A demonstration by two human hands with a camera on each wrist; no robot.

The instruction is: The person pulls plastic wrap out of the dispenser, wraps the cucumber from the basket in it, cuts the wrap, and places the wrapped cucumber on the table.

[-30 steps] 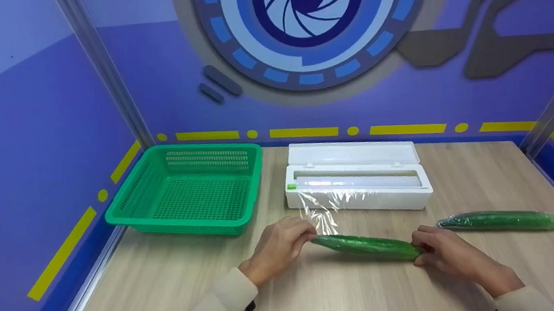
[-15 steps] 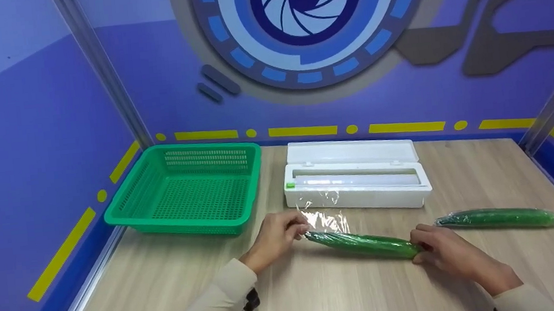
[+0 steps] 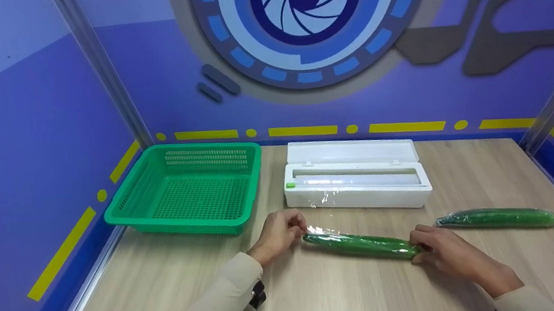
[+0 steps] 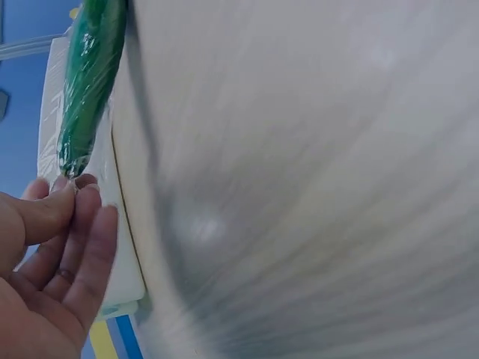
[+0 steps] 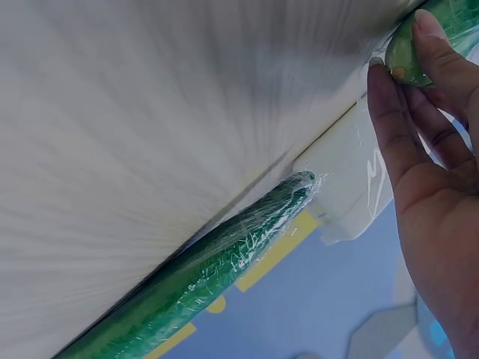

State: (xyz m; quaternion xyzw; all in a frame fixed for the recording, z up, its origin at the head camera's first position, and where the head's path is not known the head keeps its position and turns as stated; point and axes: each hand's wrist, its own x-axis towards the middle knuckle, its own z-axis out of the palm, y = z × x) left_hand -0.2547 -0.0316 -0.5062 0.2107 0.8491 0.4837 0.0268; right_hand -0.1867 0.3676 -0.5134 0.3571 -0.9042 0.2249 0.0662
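Observation:
A cucumber (image 3: 362, 245) in clear plastic wrap lies slanted across the table between both hands. My left hand (image 3: 279, 233) pinches the gathered wrap at its left tip; the left wrist view shows thumb and fingers meeting on the film just below the cucumber (image 4: 91, 82). At the other end my right hand (image 3: 445, 248) grips the rounded right tip with thumb and fingers, and in the right wrist view loose film shows beside that end. Behind the cucumber stands a white cling film box (image 3: 358, 198), lid up, its roll (image 3: 359, 180) visible inside.
A second wrapped cucumber (image 3: 500, 219) lies on the right side of the table, just beyond my right hand. At the back left stands a green plastic basket (image 3: 183, 226). Blue and purple panels (image 3: 150, 86) enclose the table (image 3: 350, 299) at the back and sides.
My left hand has shifted slightly left and back with the wrap at the tip. The shiny film between cucumber and box has shrunk toward the cucumber. The right hand stays almost still.

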